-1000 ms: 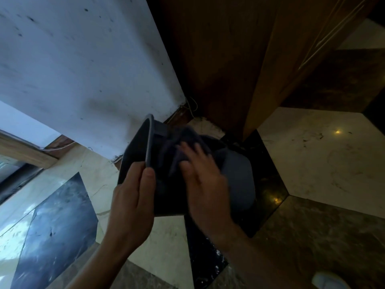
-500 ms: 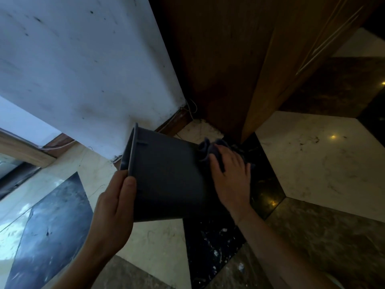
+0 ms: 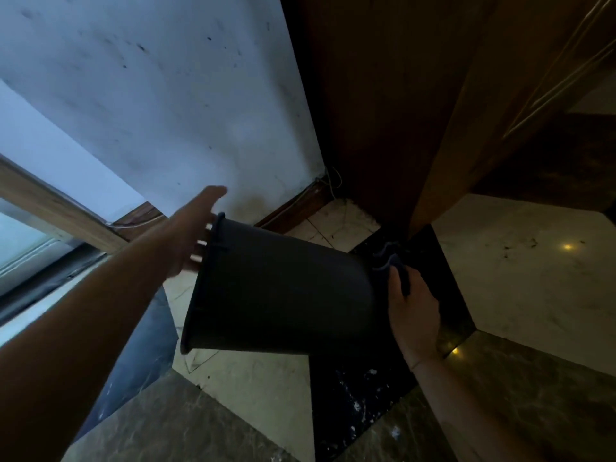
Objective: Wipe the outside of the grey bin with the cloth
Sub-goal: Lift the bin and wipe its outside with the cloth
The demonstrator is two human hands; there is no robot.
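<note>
Head view: grey bin [image 3: 283,295] lies tilted, long axis rim-left to base-right; left hand [image 3: 190,235] grip splayed open at rim, right hand [image 3: 413,311] grip shut on cloth [image 3: 388,261] at base.

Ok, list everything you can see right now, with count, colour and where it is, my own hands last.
grey bin: one, dark grey, held tipped on its side above the floor, rim to the left.
cloth: one, dark blue-grey, bunched against the bin's base end.
wall: one, white, marked, upper left.
wooden panel: one, brown, upper centre and right.
floor: one, pale, black and brown marble tiles.
loose wire: one, white, in the corner.
left hand: one, at the bin's rim, fingers spread.
right hand: one, pressing the cloth to the base.
</note>
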